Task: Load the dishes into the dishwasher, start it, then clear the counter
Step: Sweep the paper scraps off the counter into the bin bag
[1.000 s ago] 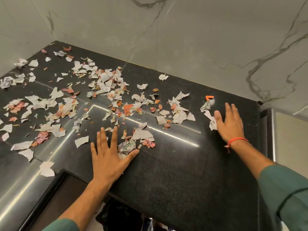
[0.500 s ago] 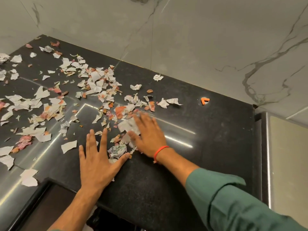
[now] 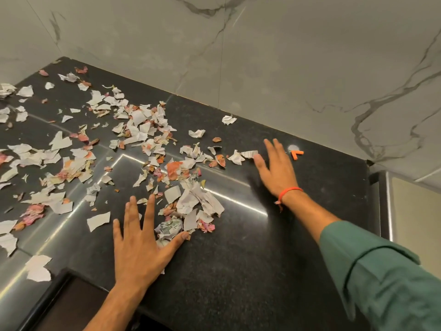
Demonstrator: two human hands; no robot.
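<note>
Both hands lie flat, fingers spread, on the counter: left hand beside the scraps, right hand just left of the orange piece.

marble wall, orange wristband, green sleeve

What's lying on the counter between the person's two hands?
In the head view, a heap of torn paper scraps lies by the left hand; bare black counter stretches on toward the right hand.

Looking like a home kitchen: polished black granite counter is running under a marble-look tiled wall at 12 o'clock, steel-edged appliance sitting at 3 o'clock.
</note>
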